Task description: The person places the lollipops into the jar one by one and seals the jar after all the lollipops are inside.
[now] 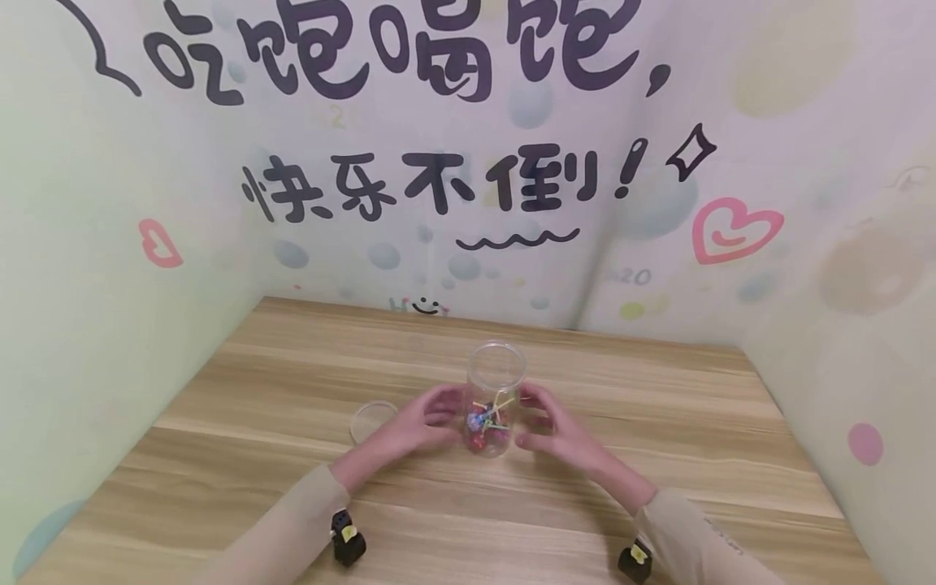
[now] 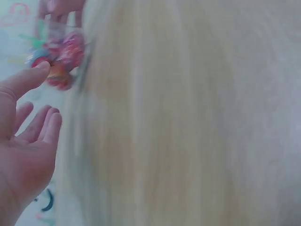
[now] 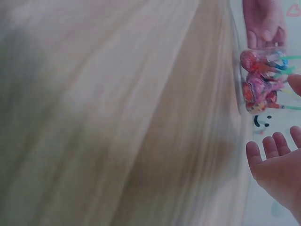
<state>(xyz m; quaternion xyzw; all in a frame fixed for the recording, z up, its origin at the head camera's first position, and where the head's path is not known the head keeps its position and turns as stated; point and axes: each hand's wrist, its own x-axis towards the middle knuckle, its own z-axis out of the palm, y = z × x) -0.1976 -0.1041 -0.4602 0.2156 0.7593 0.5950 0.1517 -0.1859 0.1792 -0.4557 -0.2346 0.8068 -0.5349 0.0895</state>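
A clear plastic jar (image 1: 497,382) stands upright and uncapped on the wooden table, with several lollipops (image 1: 488,422) in colourful wrappers lying in its lower half. My left hand (image 1: 420,422) is at the jar's left side, fingers loosely spread toward the wall. On the opposite side my right hand (image 1: 552,426) faces it in the same way. Both wrist views show relaxed fingers, with gaps between the left hand (image 2: 30,146) or right hand (image 3: 280,165) and the jar. Neither hand grips anything.
A clear round lid (image 1: 373,424) lies on the table (image 1: 292,382), left of the jar and partly behind my left forearm. Printed wall sheets (image 1: 439,268) border the table at the back and sides. Each wrist carries a small black camera (image 1: 347,540).
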